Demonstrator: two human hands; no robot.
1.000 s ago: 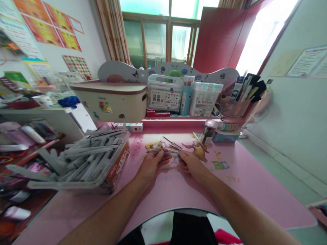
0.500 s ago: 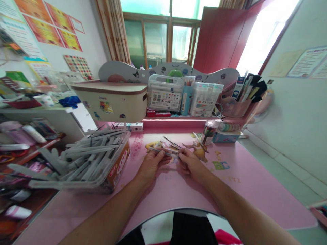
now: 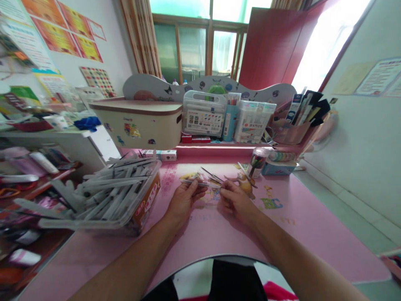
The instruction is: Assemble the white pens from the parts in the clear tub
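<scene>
My left hand (image 3: 184,200) and my right hand (image 3: 234,200) meet over the middle of the pink desk. A slim, pale, pen-like stick (image 3: 207,184) lies level between them. My left thumb and fingers pinch it near its left part, and my right fingertips close on its right end. Just beyond the hands, several thin dark and clear sticks (image 3: 210,174) lie on the desk. Another thin light stick (image 3: 244,170) leans near a clear jar of pens (image 3: 258,159). To the left stands a clear plastic box (image 3: 147,190) heaped with long, translucent, sleeve-like strips (image 3: 115,184).
At the back, a shelf (image 3: 209,146) carries a lidded cream bin (image 3: 140,125), a marker case (image 3: 205,115), a box of white pens (image 3: 255,123) and a pink pen holder (image 3: 290,130). A blue box (image 3: 278,168) sits at the back right. The desk's front edge (image 3: 232,256) curves inward.
The stick has shifted slightly in my fingers and lies flatter, its left end reaching a little farther left. My left fingers have loosened a little. The view has moved slightly.
</scene>
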